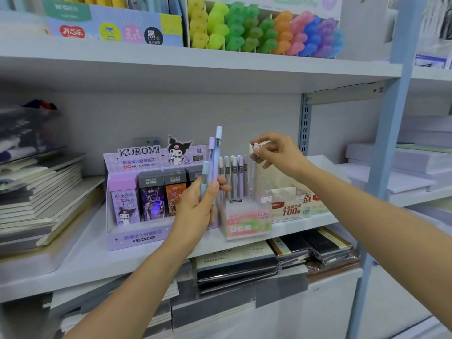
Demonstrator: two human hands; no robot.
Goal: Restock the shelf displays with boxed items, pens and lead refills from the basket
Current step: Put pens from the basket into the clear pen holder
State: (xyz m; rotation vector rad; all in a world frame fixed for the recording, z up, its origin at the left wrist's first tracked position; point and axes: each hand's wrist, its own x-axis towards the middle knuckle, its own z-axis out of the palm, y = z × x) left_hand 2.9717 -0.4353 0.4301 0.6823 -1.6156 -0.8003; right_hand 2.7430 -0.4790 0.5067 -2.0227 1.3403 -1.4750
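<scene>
My left hand grips three slim lead refill tubes, blue and lilac capped, held upright in front of the purple Kuromi display box. My right hand pinches the white cap of one clear refill tube that stands in the right side of the clear Fruit Soda holder. Several more tubes stand upright in that holder. The basket is not in view.
A white cardboard refill box stands right of the holder on the white shelf. Notebooks are stacked at the left and more lie on the shelf below. Coloured highlighters fill the shelf above. A blue upright post stands at the right.
</scene>
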